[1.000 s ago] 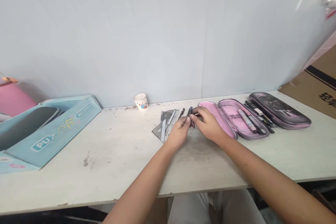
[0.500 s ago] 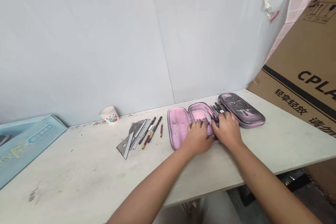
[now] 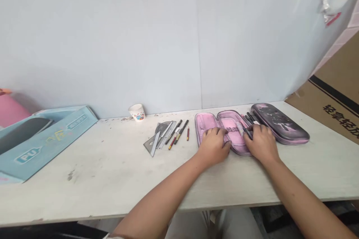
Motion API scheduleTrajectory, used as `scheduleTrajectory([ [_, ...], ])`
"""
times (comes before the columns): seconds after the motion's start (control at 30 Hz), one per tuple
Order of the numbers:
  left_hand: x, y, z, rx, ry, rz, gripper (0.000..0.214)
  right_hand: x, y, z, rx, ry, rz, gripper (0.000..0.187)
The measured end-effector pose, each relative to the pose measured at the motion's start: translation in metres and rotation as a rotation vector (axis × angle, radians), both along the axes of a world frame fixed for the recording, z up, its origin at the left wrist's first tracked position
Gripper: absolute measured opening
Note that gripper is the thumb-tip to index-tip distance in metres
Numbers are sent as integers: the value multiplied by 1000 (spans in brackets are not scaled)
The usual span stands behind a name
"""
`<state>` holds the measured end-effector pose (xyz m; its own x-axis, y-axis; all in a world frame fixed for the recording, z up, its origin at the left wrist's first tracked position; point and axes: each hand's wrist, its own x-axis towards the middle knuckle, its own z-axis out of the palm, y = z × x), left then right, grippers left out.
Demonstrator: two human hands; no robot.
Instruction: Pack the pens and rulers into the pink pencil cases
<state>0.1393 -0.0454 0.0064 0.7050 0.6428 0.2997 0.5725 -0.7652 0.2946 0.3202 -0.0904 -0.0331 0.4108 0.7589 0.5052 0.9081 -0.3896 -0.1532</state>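
Note:
An open pencil case with pink lining lies on the white table, its dark patterned lid folded out to the right. My left hand rests on the pink middle flap, fingers lying loosely bent on it. My right hand sits on the case's right half, fingertips closed on a grey pen. Several dark pens lie in the case just behind that hand.
Left of the case lie a set square, rulers and three pens. A paper cup stands by the wall. A light blue box is at the left, a cardboard box at the right.
Both hands left the loose pens and rulers, moved right onto the open pencil case and stay there. My view swung right, then partly back left.

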Motion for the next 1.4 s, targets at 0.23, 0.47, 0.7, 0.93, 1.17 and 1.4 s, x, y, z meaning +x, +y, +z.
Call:
scheduleTrajectory([
  [0.23, -103, 48, 10, -7, -112, 244, 28, -25, 3, 14, -15, -134, 62, 32],
  [0.47, -160, 71, -13, -58, -214, 392, 23, -144, 39, 32, -18, -93, 478, 25],
  [0.7, -160, 70, -17, -56, -247, 400, 22, -223, 66, 27, -164, -196, 623, 36],
  [0.93, -162, 74, -20, -73, -263, 396, 23, -227, 64, 25, -283, -301, 554, 30],
  [1.17, -157, 69, -15, -218, -407, 334, 25, -203, 53, 29, -127, -334, 568, 23],
  [1.4, -151, 59, -11, -733, -744, 121, 24, -175, 42, 37, 68, -377, 782, 20],
])
